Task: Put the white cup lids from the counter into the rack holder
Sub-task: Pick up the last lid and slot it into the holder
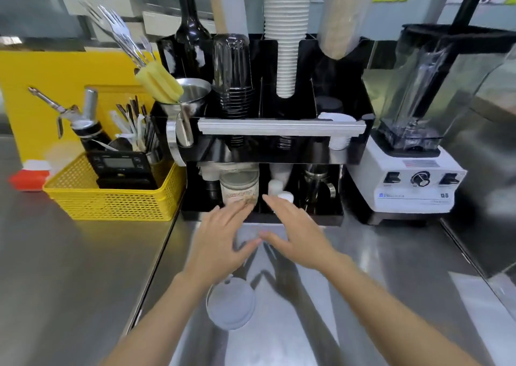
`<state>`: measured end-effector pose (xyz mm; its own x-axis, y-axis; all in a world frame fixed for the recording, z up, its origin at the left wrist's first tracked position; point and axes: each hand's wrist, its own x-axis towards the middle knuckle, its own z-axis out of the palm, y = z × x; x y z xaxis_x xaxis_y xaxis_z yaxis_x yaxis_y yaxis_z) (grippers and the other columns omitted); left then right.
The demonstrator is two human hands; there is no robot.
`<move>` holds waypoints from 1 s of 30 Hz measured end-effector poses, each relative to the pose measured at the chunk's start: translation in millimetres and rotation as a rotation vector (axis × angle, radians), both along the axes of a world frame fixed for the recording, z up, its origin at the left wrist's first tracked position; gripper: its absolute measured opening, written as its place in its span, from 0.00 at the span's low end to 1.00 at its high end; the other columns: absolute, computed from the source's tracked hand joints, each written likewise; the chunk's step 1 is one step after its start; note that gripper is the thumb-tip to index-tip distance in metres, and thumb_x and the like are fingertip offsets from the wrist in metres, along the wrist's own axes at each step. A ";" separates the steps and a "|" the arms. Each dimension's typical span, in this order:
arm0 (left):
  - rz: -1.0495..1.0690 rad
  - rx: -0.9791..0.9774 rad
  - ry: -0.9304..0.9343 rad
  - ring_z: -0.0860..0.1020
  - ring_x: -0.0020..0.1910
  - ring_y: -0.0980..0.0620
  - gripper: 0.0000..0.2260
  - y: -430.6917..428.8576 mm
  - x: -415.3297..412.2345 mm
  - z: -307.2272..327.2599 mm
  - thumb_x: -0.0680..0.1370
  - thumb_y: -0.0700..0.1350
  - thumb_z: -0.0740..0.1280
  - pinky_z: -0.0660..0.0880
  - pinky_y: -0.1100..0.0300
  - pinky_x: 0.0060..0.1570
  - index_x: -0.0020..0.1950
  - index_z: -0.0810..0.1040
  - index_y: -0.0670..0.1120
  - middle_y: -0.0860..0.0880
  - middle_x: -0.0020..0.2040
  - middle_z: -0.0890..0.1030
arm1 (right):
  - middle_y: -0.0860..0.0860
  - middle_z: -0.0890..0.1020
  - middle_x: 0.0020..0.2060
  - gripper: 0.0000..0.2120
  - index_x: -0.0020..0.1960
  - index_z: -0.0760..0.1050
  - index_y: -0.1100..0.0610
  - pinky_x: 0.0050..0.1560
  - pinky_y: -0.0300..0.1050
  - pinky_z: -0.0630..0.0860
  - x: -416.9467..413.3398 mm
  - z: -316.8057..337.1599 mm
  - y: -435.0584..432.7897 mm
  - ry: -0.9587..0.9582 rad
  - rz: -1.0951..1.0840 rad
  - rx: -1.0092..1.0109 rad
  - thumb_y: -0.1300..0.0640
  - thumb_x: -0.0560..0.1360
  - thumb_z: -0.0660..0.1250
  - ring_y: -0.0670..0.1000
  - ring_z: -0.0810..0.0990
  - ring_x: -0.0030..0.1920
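Observation:
A stack of white cup lids point(231, 304) lies on the steel counter point(349, 295) close to me, just under my left wrist. Both my hands hover above the counter in front of the black rack holder point(282, 139). My left hand point(220, 242) is open with fingers spread, holding nothing. My right hand point(293, 234) is open too, fingers pointing toward the rack's lower shelf. More white lids point(336, 118) sit in the rack's right compartment. Stacks of white paper cups point(286, 36) and black cups point(233, 86) stand in the rack.
A white blender point(410, 175) stands right of the rack. A yellow basket point(111, 195) with a scale and utensils sits to the left, before a yellow board point(55, 86). A glass jar point(239, 186) and small containers fill the rack's lower shelf.

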<state>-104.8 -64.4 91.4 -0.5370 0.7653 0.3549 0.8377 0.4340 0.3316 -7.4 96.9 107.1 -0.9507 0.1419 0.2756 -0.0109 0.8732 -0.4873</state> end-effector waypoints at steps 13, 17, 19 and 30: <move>0.099 -0.186 -0.255 0.63 0.71 0.55 0.34 -83.6 30.9 -93.9 0.70 0.69 0.54 0.52 0.59 0.71 0.72 0.62 0.54 0.54 0.72 0.67 | 0.48 0.60 0.74 0.42 0.74 0.52 0.51 0.70 0.45 0.57 20.9 -81.4 -71.5 -0.418 0.059 -0.156 0.38 0.69 0.67 0.50 0.60 0.71; 0.074 -0.134 -0.293 0.68 0.67 0.54 0.31 -89.8 39.0 -98.4 0.71 0.64 0.57 0.60 0.54 0.70 0.72 0.64 0.53 0.53 0.69 0.71 | 0.46 0.66 0.69 0.41 0.72 0.56 0.49 0.61 0.37 0.56 27.7 -85.2 -77.8 -0.365 0.112 -0.144 0.44 0.66 0.73 0.49 0.63 0.68; 0.072 -0.093 -0.308 0.70 0.65 0.54 0.30 -89.9 41.8 -100.4 0.71 0.62 0.60 0.64 0.52 0.68 0.71 0.65 0.54 0.54 0.67 0.74 | 0.47 0.67 0.69 0.40 0.72 0.57 0.49 0.60 0.36 0.54 28.8 -89.8 -79.9 -0.343 0.117 -0.107 0.45 0.66 0.73 0.49 0.64 0.67; 0.155 0.269 -0.767 0.75 0.58 0.54 0.18 -60.3 28.0 -69.2 0.74 0.46 0.69 0.73 0.62 0.56 0.63 0.70 0.52 0.55 0.59 0.76 | 0.45 0.69 0.66 0.35 0.69 0.61 0.49 0.61 0.37 0.56 22.4 -66.7 -65.0 -0.148 0.021 -0.122 0.47 0.67 0.72 0.46 0.63 0.65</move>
<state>-76.8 -124.7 22.1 -0.7969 0.6041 0.0079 0.2739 0.3496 0.8960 15.0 31.9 40.4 -0.9828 0.1452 0.1143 0.0510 0.8077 -0.5873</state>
